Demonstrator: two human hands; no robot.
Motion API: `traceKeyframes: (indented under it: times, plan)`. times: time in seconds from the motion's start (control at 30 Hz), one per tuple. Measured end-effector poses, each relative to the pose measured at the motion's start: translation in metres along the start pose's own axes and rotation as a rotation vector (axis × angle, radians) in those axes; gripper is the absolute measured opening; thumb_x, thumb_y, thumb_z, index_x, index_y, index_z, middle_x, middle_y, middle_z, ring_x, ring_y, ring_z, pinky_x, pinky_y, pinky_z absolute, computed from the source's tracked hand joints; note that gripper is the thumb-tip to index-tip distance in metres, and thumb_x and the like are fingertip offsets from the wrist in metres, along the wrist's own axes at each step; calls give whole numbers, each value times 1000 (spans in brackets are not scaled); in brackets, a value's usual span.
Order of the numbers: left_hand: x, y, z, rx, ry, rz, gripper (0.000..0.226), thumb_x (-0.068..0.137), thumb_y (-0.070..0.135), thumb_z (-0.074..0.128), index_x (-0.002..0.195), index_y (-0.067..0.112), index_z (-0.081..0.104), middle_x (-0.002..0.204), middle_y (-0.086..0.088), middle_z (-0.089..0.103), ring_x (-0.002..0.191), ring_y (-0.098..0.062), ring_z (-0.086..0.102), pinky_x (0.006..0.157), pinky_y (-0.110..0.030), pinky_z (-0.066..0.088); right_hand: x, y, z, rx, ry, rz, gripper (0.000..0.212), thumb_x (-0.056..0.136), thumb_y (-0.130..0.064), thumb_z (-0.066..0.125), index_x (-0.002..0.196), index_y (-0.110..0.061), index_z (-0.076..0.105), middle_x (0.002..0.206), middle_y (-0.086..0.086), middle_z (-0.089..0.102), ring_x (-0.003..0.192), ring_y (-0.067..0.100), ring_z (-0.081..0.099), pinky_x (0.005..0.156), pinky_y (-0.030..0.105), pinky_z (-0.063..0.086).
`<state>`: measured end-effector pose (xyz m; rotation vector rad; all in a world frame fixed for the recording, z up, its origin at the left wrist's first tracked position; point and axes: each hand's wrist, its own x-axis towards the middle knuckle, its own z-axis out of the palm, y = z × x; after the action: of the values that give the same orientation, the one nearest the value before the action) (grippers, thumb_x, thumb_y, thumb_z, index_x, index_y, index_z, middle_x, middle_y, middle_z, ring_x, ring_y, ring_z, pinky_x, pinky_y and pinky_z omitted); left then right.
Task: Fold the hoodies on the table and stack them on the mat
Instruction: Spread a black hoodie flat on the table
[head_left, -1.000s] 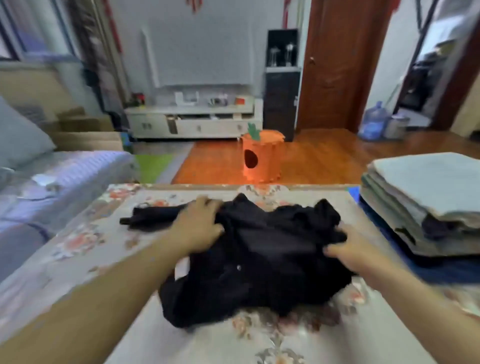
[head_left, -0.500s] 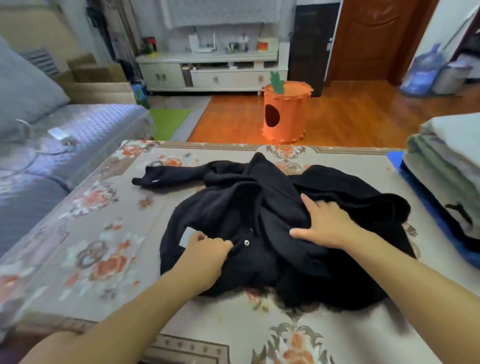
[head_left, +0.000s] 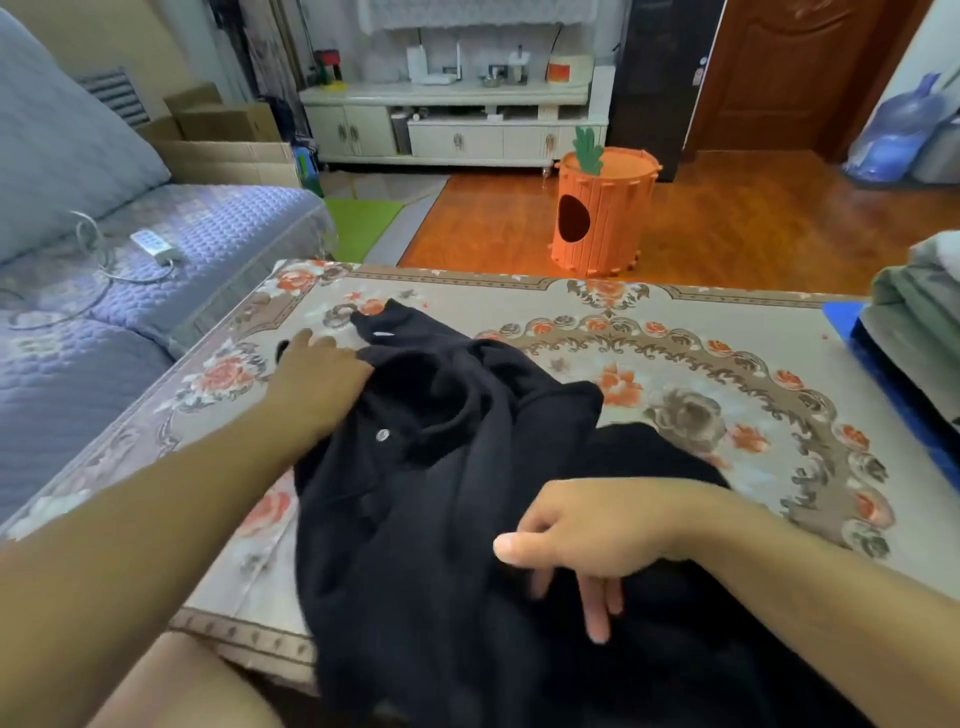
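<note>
Soft, even indoor light with faint shadows, a gentle sheen on the wooden floor (head_left: 727, 228), wide-angle bending at the edges, slight blur overall.

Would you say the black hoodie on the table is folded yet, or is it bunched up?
Bunched up, not folded: the black hoodie lies in rumpled heaps, spilling over the table's near edge.

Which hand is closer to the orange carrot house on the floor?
Left. The left hand rests on the black hoodie's far part, nearer the carrot house. The right hand lies at the table's near edge.
</note>
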<state>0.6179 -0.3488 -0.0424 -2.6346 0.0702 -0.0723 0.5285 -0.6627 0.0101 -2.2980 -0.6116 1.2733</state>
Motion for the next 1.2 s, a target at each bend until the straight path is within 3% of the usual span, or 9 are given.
traceKeyframes:
  times: [0.1,0.2,0.33,0.43,0.63,0.87,1.0,1.1,1.2]
  plan:
    - [-15,5,24,-349,-78,-250,44,99,39,51,141,27,48,152,-14,37,135,-41,35,110,-54,35,22,9,-25,150,377,-35,37,100,-39,46,103,-8,66,92,3,75,68,27,73,64,37,57]
    - [-63,14,44,-742,-214,-419,71,97,57,48,157,33,19,166,-19,6,151,-43,10,120,-57,20,63,38,-62,-112,829,63,29,99,-35,49,117,-19,66,115,6,70,100,27,67,88,44,55]
    - [-111,29,55,-1007,-349,-512,88,96,58,54,163,28,5,167,-17,14,151,-39,20,119,-48,23,134,45,-94,-288,694,253,77,96,-55,52,159,-29,16,166,9,13,150,40,13,118,54,21]
    - [-117,42,61,-980,-374,-548,88,98,52,55,162,31,0,163,-23,21,144,-42,33,111,-45,35,187,49,-106,-243,760,186,91,88,-56,58,159,-30,7,164,13,18,149,42,17,119,56,22]
    - [-90,37,49,-1040,-220,-417,54,94,7,56,146,23,49,144,-13,53,126,-35,54,98,-38,44,179,41,-86,-503,815,49,41,88,-16,52,124,-34,57,118,8,66,99,34,64,78,36,51]
    - [65,-6,-43,-922,233,-140,46,88,0,58,129,19,66,131,-12,62,121,-35,57,103,-40,43,6,62,-164,-676,1324,399,29,91,-12,50,112,-18,69,96,17,53,93,46,61,78,43,49]
    - [123,41,-68,-866,142,-193,48,97,29,58,142,15,52,140,-23,48,130,-43,47,109,-52,41,-41,113,-179,-618,1294,739,25,93,-17,58,116,-10,63,110,22,55,101,43,58,77,41,47]
    - [83,124,-56,-998,38,4,59,91,68,41,129,26,57,132,-11,55,123,-36,52,100,-51,43,-36,182,-151,-516,1144,954,45,95,-31,56,135,-13,49,135,24,42,124,44,44,95,49,45]
    - [26,183,-35,-915,-180,158,81,84,87,28,146,36,40,156,-5,40,140,-35,38,113,-60,32,-8,210,-123,-503,1061,796,56,94,-46,53,142,-20,41,143,20,37,128,43,39,102,50,41]
